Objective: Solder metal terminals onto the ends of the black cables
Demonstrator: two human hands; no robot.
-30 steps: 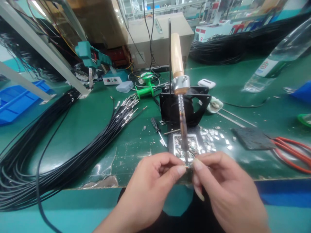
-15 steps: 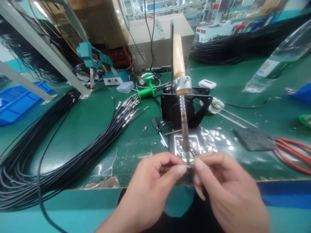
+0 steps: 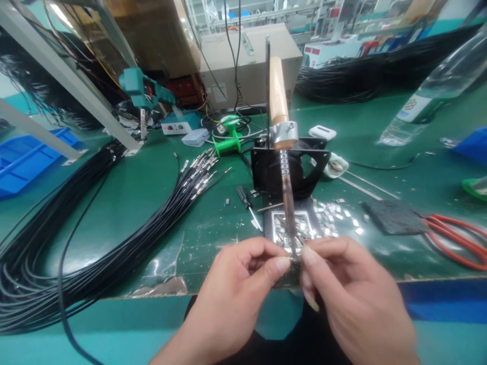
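Observation:
A soldering iron [image 3: 283, 167] with a wooden handle stands clamped upright on a black stand [image 3: 266, 167], tip pointing down. My left hand [image 3: 239, 289] and my right hand [image 3: 350, 299] meet just under the tip, both pinched on a tiny part [image 3: 294, 261] that I cannot make out. Right behind the fingers a small metal tray [image 3: 272, 223] holds several little silver terminals, and more lie scattered to its right [image 3: 335, 213].
A thick bundle of black wires [image 3: 95, 253] with metal ends fans across the left of the green table [image 3: 152, 187]. A small screwdriver [image 3: 247, 205], a dark sponge pad [image 3: 391, 218], red wires [image 3: 456, 238], a plastic bottle [image 3: 433, 91], a green spool [image 3: 228, 134] and a blue bin [image 3: 23, 157] lie around.

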